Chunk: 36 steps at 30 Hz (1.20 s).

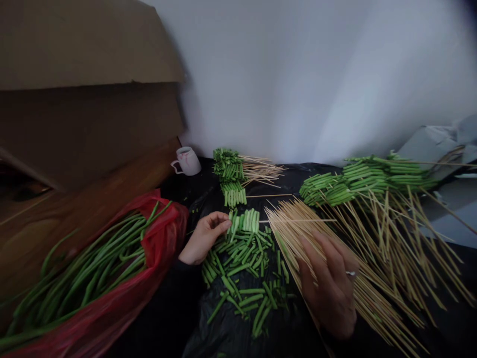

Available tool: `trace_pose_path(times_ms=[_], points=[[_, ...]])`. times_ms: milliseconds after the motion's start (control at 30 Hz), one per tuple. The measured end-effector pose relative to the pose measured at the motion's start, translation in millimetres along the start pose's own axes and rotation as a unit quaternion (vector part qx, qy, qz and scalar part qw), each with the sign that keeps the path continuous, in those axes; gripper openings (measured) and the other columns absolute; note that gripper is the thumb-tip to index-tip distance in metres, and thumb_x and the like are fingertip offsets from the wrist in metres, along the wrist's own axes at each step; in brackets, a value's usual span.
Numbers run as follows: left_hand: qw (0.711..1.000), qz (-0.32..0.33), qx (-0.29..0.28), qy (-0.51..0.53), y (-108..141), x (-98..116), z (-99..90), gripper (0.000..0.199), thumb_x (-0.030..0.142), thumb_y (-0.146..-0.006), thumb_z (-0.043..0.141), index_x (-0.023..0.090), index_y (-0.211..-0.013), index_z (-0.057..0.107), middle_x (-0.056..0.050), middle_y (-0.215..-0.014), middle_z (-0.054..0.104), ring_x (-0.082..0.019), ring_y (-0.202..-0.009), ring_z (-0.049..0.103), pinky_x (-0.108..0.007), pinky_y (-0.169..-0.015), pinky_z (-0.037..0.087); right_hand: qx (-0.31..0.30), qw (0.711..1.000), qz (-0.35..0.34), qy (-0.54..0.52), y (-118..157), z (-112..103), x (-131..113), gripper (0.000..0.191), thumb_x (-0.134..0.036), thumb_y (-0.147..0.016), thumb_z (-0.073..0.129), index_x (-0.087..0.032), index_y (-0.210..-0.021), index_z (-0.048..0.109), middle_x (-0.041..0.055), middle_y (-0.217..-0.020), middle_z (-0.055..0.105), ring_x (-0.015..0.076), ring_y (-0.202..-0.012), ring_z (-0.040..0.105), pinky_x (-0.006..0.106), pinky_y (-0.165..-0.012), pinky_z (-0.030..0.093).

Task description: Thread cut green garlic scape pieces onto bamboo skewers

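Observation:
My left hand (207,234) pinches the left end of a skewer of cut green beans (250,220), thumb and forefinger closed at its outermost pieces. The bare part of that bamboo stick points right, across the loose skewers. My right hand (331,283), a ring on one finger, lies over the big bundle of bamboo skewers (367,293), its fingers stretched out and touching them. Its thumb is partly hidden, and no single stick shows in its grip. Under the beaded skewer lies a heap of loose cut bean pieces (238,253) on black plastic (294,328).
A red bag (169,238) of long whole beans (93,268) stands at left. Stacked bean skewers (229,169) lie at the back, more finished bean skewers (365,176) at right. A white mug (189,161) sits near the wall, beside a large cardboard box (93,124).

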State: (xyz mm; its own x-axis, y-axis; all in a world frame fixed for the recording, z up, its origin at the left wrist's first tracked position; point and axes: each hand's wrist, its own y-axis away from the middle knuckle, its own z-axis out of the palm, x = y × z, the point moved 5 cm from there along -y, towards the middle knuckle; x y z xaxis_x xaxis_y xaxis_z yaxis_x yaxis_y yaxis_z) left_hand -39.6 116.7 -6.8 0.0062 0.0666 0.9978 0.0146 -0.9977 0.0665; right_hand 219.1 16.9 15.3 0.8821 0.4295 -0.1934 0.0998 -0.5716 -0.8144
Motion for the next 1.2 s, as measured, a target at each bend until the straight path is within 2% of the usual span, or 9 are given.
trace_pose_path(times_ms=[133,300,500,733,867,967,1033,1133,1200], points=[[0.995,-0.011,0.074,0.072,-6,-5,-14.8,0.03,0.034,-0.062,0.082,0.015,-0.078,0.065,0.003,-0.071,0.058,-0.007,-0.062,0.049,-0.019,-0.058,0.039,-0.011,1.0,-0.006,-0.009,0,1,-3,0.05,-0.013,-0.082,0.067,-0.023,-0.129,0.054,0.0108,-0.124,0.061,0.0288,-0.117,0.054,0.048,-0.099,0.042],[0.983,-0.017,0.14,0.121,-14,-3,-26.0,0.037,0.033,-0.052,0.087,0.014,-0.075,0.066,0.002,-0.072,0.058,-0.006,-0.062,0.05,-0.018,-0.057,0.041,-0.037,0.999,-0.019,-0.033,3,8,-3,0.048,-0.009,-0.083,0.064,-0.022,-0.128,0.055,0.0094,-0.121,0.064,0.0269,-0.117,0.055,0.047,-0.1,0.04],[0.98,-0.014,0.164,0.114,-38,1,-20.5,0.041,0.034,-0.046,0.087,0.013,-0.072,0.065,0.004,-0.065,0.056,-0.006,-0.057,0.049,-0.019,-0.055,0.041,-0.057,0.996,-0.031,-0.067,5,13,-1,0.048,-0.006,-0.084,0.059,-0.021,-0.129,0.054,0.0084,-0.119,0.065,0.0251,-0.117,0.054,0.044,-0.099,0.04],[0.976,-0.006,0.191,0.101,-77,-7,-21.2,0.042,0.033,-0.042,0.087,0.013,-0.069,0.062,0.003,-0.062,0.058,-0.007,-0.056,0.052,-0.022,-0.058,0.044,-0.073,0.994,-0.038,-0.074,7,14,1,0.048,-0.006,-0.085,0.055,-0.021,-0.131,0.053,0.0078,-0.119,0.065,0.025,-0.117,0.054,0.044,-0.097,0.04],[0.977,0.008,0.185,0.108,-88,-7,-21.7,0.04,0.027,-0.042,0.087,0.013,-0.07,0.062,0.0,-0.065,0.063,-0.01,-0.062,0.059,-0.028,-0.067,0.05,-0.076,0.993,-0.037,-0.083,6,14,2,0.046,-0.004,-0.085,0.054,-0.02,-0.129,0.054,0.0076,-0.116,0.066,0.0245,-0.116,0.054,0.043,-0.097,0.04],[0.979,0.027,0.171,0.109,-82,0,-19.7,0.039,0.028,-0.045,0.086,0.013,-0.074,0.063,-0.002,-0.071,0.066,-0.012,-0.07,0.062,-0.03,-0.074,0.052,-0.086,0.991,-0.04,-0.092,5,14,1,0.043,-0.003,-0.086,0.053,-0.019,-0.125,0.056,0.0078,-0.114,0.067,0.0241,-0.115,0.054,0.044,-0.097,0.04],[0.982,0.038,0.152,0.104,-69,7,-14.8,0.039,0.031,-0.049,0.085,0.014,-0.077,0.065,-0.003,-0.077,0.067,-0.013,-0.074,0.063,-0.031,-0.077,0.052,-0.092,0.99,-0.041,-0.097,5,14,0,0.04,-0.003,-0.086,0.053,-0.018,-0.123,0.058,0.0076,-0.113,0.067,0.0237,-0.114,0.055,0.044,-0.096,0.04],[0.991,0.038,0.096,0.08,-43,16,0.9,0.036,0.034,-0.056,0.083,0.013,-0.082,0.069,-0.006,-0.084,0.07,-0.016,-0.079,0.064,-0.031,-0.077,0.051,-0.088,0.991,-0.039,-0.097,4,14,1,0.038,-0.003,-0.086,0.052,-0.019,-0.121,0.059,0.0069,-0.111,0.068,0.0229,-0.112,0.056,0.043,-0.095,0.04],[0.998,0.055,0.042,-0.001,-24,19,14.9,0.03,0.038,-0.067,0.077,0.014,-0.084,0.07,-0.006,-0.086,0.071,-0.017,-0.08,0.063,-0.029,-0.076,0.05,-0.076,0.992,-0.036,-0.092,2,13,5,0.037,-0.005,-0.086,0.053,-0.02,-0.119,0.06,0.0062,-0.109,0.069,0.0223,-0.111,0.057,0.042,-0.095,0.04]])
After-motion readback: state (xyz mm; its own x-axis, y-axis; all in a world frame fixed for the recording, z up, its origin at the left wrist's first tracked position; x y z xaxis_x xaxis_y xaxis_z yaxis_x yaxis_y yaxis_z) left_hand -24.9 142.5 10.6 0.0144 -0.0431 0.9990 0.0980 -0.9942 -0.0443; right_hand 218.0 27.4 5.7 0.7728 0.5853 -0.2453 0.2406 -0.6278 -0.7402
